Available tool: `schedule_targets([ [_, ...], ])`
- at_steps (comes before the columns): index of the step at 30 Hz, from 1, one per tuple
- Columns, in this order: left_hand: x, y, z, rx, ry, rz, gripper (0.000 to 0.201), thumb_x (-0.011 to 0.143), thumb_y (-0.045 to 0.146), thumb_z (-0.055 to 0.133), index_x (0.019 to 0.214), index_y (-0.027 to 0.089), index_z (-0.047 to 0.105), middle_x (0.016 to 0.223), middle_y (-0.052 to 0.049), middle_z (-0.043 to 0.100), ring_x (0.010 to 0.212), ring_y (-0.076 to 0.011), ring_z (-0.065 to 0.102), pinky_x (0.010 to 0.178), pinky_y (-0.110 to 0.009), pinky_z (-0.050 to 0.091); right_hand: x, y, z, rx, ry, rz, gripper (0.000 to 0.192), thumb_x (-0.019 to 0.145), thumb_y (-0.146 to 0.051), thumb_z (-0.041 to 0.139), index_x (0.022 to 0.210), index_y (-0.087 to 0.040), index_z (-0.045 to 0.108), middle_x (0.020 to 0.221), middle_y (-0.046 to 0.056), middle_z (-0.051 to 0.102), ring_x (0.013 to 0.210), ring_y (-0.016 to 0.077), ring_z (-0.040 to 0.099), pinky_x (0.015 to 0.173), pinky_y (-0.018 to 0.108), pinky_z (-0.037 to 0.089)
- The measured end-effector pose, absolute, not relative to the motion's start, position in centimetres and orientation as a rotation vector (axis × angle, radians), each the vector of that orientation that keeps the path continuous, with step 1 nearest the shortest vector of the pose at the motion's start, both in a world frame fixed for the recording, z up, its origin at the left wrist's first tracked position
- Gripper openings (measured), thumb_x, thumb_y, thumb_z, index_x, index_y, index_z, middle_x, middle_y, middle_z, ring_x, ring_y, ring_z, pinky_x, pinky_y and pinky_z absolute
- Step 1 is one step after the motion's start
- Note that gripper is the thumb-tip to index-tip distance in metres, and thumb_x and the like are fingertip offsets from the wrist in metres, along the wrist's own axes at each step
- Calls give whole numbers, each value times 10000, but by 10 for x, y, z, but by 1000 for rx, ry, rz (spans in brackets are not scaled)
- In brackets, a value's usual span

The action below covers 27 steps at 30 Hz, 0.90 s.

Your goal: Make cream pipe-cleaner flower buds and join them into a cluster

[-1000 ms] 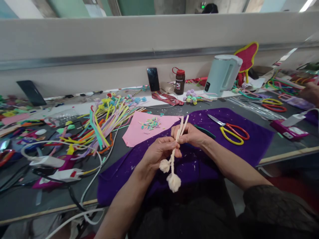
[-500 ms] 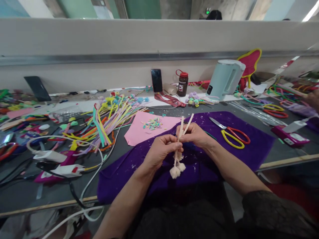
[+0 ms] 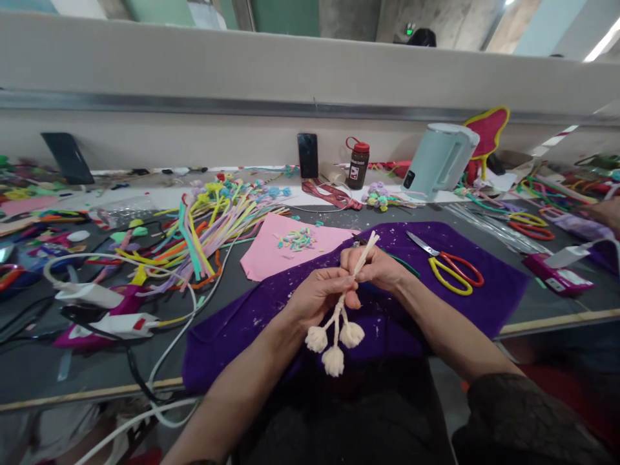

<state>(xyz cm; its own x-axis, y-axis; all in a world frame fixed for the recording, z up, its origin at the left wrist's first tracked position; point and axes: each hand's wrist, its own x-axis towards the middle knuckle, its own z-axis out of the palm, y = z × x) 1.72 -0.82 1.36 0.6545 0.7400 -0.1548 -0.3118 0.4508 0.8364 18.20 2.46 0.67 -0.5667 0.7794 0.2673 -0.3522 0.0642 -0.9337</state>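
Observation:
A cream pipe-cleaner flower sprig (image 3: 338,321) hangs between my hands, its three fluffy blossoms pointing down toward me and its bare stem ends sticking up. My left hand (image 3: 317,294) pinches the stems just above where they branch. Higher on the same stems, my right hand (image 3: 378,268) grips with thumb and fingers closed, touching the left fingertips. Under both hands lies a purple cloth (image 3: 232,349) dotted with pale fluff. Scissors (image 3: 448,261) with one red and one yellow handle rest partly spread on the cloth, right of my right hand.
Small cut pieces (image 3: 296,239) lie on a pink sheet (image 3: 256,252). Left of it are a pile of coloured pipe cleaners (image 3: 217,232) and corded glue guns (image 3: 116,326). A phone (image 3: 308,155), a bottle (image 3: 358,166) and a kettle (image 3: 438,161) stand behind. Another person's hand (image 3: 605,213) shows at far right.
The sprig has turned and its blossoms have spread apart, now showing three. The two stem ends have come together and lean right. Both hands keep hold; the view has shifted slightly.

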Motion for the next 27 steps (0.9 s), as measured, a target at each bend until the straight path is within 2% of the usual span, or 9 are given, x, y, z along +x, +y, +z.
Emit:
schedule_targets([
  [3,19,-9,11,849,504,642,144,668,250,662,634,118,617,449,-31,593,473,-137,576,553,-248,434,184,23,8,-486,-1545,1619,152,574,-235,744,620,-130,643,648,10,548,573,108,485,527,225,370],
  [5,18,-9,12,844,536,637,175,655,282,675,647,116,620,465,-39,605,465,-139,571,525,-241,421,185,21,9,-549,-1540,1572,155,591,-248,727,620,-132,629,628,11,554,566,112,487,527,230,377],
  [10,16,-10,18,972,749,746,211,648,300,696,753,130,630,636,-62,684,504,-129,585,504,-221,409,185,19,13,-719,-1473,1496,156,590,-234,715,626,-127,607,567,-8,554,503,95,477,492,215,361],
  [13,17,-11,20,1070,823,868,172,620,256,718,688,136,615,610,-43,679,536,-117,589,535,-208,408,184,18,17,-761,-1481,1455,155,585,-230,722,604,-127,608,561,-12,553,505,85,459,498,208,352],
  [21,18,-14,21,1082,852,884,190,665,306,681,634,139,596,574,-28,668,372,-42,386,398,-182,254,186,23,12,-676,-1472,1487,128,611,-237,721,648,-134,655,612,0,579,525,85,463,493,204,324],
  [27,18,-13,18,1071,849,873,199,679,327,665,664,136,612,567,-32,656,362,-46,386,374,-182,240,183,24,7,-635,-1400,1645,156,607,-226,721,681,-126,626,623,0,583,566,98,495,561,219,359],
])
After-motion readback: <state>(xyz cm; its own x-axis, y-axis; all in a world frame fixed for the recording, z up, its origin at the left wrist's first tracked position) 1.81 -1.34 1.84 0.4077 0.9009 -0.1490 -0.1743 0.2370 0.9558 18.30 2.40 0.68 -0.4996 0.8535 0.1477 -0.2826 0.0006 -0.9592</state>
